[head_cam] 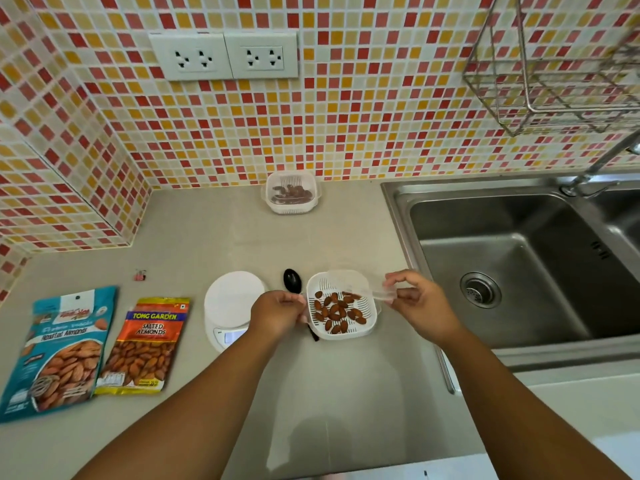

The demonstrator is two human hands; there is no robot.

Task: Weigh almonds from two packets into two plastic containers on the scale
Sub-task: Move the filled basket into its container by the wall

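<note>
A clear lid (pixel 360 289) is held tilted over the near container (pixel 341 306), which sits on the table (pixel 346 393) just right of the scale (pixel 232 306) and holds a loose layer of almonds (pixel 337 311). The lid's right edge is pinched by the right hand (pixel 415 303). The left hand (pixel 277 306) is curled at the container's left rim, seemingly gripping rim or lid edge; which of the two cannot be told.

The likeliest fault is judged to be a skewed closing. If the lid is pressed down on one side only, the light container could be tipped or slid, and almonds scattered over the table. The lid is thin and transparent, so its edges are hard to read against the white rim, and a corner could be left unseated. The black spoon (pixel 294 282) lies partly under the container's left side, so the container may be rocked by it when pressed.

To the right, the sink (pixel 502 258) edge lies near the container; a sideways shove could send almonds over that lip. On the left, the scale stands just beside the left hand and could be nudged. The second container (pixel 292 194), already lidded with almonds inside, stands well apart against the tiled wall (pixel 346 116). The two packets (pixel 104 344) lie flat at the far left, well apart from the hands. Open table is left toward the person, where the container could be drawn.
</note>
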